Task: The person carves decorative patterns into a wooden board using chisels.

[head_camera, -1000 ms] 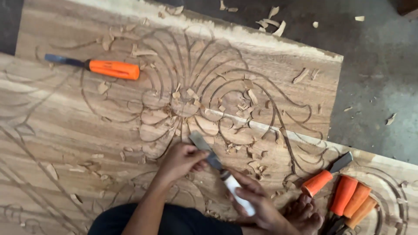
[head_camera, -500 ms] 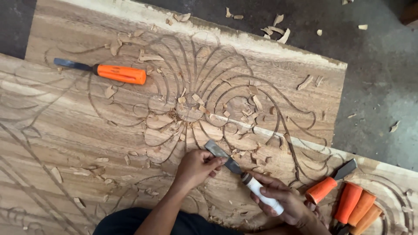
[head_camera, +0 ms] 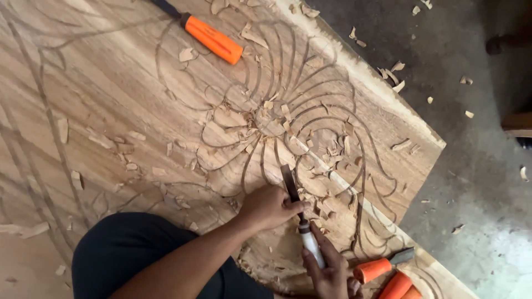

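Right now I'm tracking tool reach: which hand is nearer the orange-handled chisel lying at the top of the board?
Left. The left hand rests mid-board below that orange-handled chisel; the right hand sits lower, near the bottom edge.

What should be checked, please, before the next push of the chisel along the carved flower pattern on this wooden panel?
1. Left hand steadies the blade of the chisel: ok.
2. Right hand holds the white handle: ok.
3. Blade tip sits on a carved line of the wooden panel: ok.
4. Fingers away from the cutting edge: cannot tell, the left-hand fingers wrap close to the blade.
5. Wood chips cleared from the path ahead: not ok.
6. Spare orange-handled chisel out of the way: ok.
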